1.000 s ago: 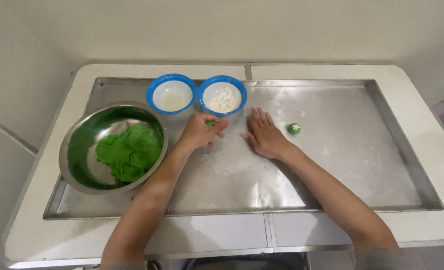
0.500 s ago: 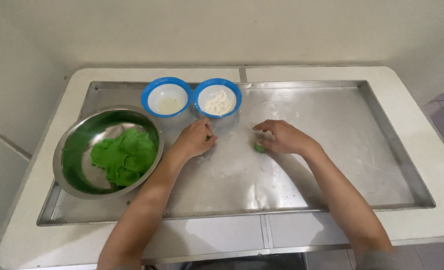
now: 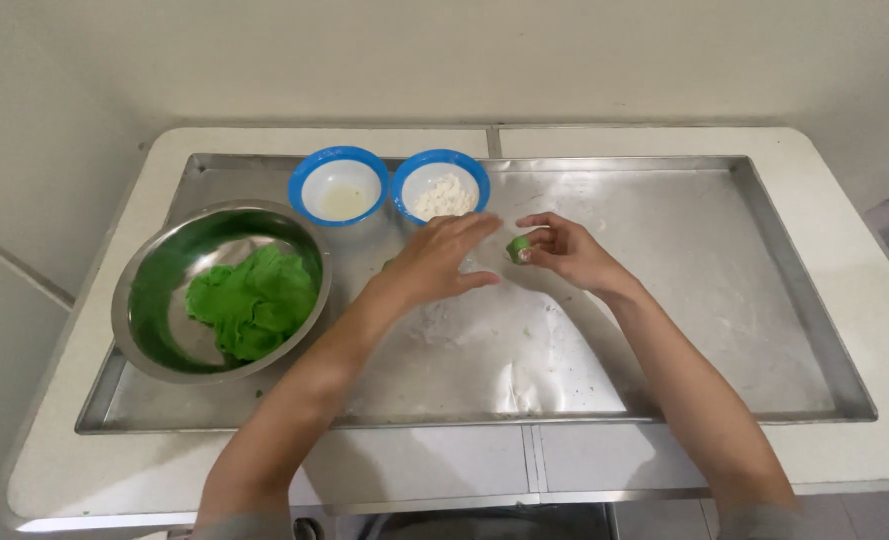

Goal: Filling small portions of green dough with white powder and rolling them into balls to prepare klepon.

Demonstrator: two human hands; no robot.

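A green dough ball is pinched in the right hand mid-tray; the left hand is held wide, empty. Green dough is held in the steel bowl at the left edge.

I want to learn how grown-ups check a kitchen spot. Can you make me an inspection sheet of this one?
Surface: shallow steel tray dusted with white powder, on a white table.
Job's things: small green dough lump; round steel bowl of green dough; blue-rimmed bowl of pale liquid; blue-rimmed bowl of white crumbs.
Clutter: nothing seen.
Hands: right hand pinches the lump; left hand open beside it.
Cables: nothing seen.
Surroundings: plain pale wall.
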